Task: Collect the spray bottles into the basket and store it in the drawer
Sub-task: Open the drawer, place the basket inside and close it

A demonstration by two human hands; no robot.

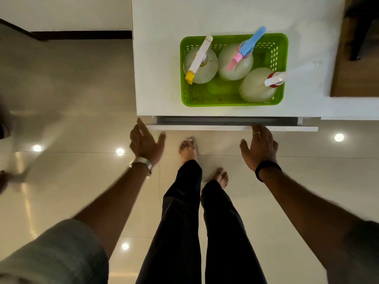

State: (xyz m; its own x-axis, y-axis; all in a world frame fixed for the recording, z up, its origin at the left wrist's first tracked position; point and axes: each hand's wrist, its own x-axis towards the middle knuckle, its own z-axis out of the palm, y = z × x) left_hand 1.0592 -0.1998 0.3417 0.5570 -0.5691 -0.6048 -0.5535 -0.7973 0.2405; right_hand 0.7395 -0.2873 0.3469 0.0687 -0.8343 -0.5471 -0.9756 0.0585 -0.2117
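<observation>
Basket (pixel 233 100) long axis parallel to drawer (pixel 231 128); left hand (pixel 146 143), right hand (pixel 259 147) spread, empty

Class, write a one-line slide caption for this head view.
Both hands, left and right, at a barely open drawer below the green basket holding three spray bottles.
</observation>
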